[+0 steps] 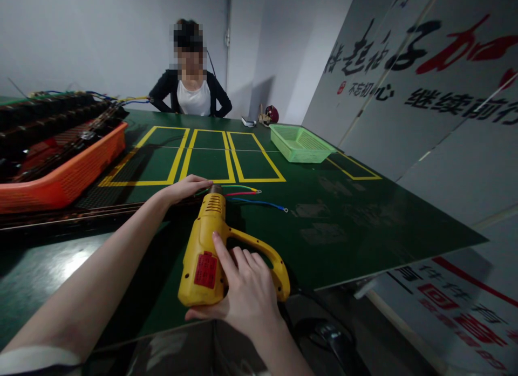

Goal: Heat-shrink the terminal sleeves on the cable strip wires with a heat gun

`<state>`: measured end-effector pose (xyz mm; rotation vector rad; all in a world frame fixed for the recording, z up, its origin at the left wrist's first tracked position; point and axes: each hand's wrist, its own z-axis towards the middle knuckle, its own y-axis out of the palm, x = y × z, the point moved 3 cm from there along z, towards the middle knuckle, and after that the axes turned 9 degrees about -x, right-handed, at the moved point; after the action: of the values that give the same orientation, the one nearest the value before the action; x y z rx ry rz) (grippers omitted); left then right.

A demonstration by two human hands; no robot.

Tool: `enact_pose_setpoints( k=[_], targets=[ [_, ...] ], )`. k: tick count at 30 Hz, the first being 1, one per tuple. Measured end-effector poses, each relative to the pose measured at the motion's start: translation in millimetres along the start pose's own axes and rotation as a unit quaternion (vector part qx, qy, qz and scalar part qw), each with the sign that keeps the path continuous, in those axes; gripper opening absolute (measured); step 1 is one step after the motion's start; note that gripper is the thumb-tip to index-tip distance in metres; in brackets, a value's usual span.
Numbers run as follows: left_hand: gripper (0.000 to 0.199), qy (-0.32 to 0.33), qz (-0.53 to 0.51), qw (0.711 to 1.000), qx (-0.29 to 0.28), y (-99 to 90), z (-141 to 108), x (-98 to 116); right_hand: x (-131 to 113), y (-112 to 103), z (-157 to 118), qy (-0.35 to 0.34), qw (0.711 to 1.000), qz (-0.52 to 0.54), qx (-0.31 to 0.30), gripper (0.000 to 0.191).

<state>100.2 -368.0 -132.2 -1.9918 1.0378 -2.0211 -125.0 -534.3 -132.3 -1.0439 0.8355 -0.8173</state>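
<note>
A yellow heat gun [202,257] with a red label lies on its side near the table's front edge, its metal nozzle pointing away from me. My right hand [246,284] grips its rear body, thumb at the back end and index finger along the side. Just left of the nozzle, my left hand [188,188] is closed over wires, its fingertips partly hidden by the nozzle. Out past the nozzle stretch a green wire [240,187], a red wire [238,193] and a blue wire [259,203], with ring terminals at their ends.
An orange basket [81,176] full of dark wired strips stands at left. Dark strips [101,211] lie along the table before it. Yellow tape rectangles [208,132] mark the green tabletop [364,225]. A light green basket [301,144] sits far right. A person [194,98] is across the table.
</note>
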Motion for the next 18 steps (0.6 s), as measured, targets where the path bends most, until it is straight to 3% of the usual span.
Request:
enact_pose_setpoints(
  k=[5,13,18],
  targets=[
    [0.06,0.023,-0.002,0.999,-0.045,2.2,-1.6,1.6,10.8,-4.3,-3.3,0.004,1.0,-0.001,0.002,0.112],
    [0.061,0.031,-0.008,0.997,-0.072,3.0,2.4,-3.4,46.9,-13.9,-15.8,0.07,0.998,-0.002,0.0,0.121],
    [0.057,0.044,-0.014,0.996,-0.079,2.8,2.6,-3.2,57.5,-16.8,-19.7,0.089,0.996,-0.017,-0.005,0.121]
  ],
)
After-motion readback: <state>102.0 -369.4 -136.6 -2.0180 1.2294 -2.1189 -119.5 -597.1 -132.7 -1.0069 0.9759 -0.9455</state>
